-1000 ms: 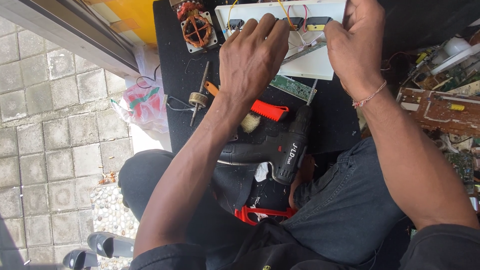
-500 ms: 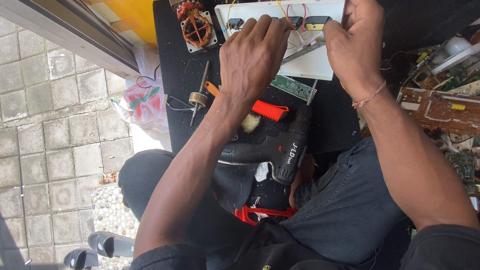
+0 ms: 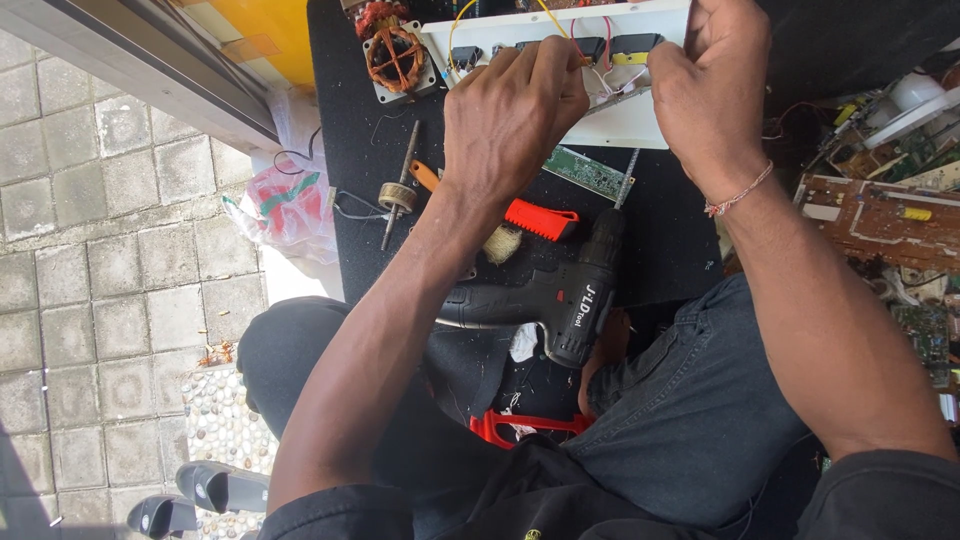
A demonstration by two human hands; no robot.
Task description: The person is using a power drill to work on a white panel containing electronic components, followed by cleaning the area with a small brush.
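Observation:
A white plastic panel (image 3: 620, 120) with black switch backs and yellow, red and white wires lies on a black mat (image 3: 350, 150) at the top. My left hand (image 3: 510, 115) rests curled on the panel's front left part, fingers bent among the wires. My right hand (image 3: 705, 90), with a thread bracelet at the wrist, grips the panel's right part, fingers closed over its edge. What the fingertips pinch is hidden.
A black cordless drill (image 3: 550, 295) lies on the mat near my lap. Beside it are an orange-handled tool (image 3: 535, 218), a green circuit board (image 3: 590, 175), a motor rotor shaft (image 3: 398, 190) and a copper-wound stator (image 3: 395, 55). Circuit boards (image 3: 880, 215) pile at right. Paved floor at left.
Both hands stay on the white panel with only slight finger shifts; the view has barely moved.

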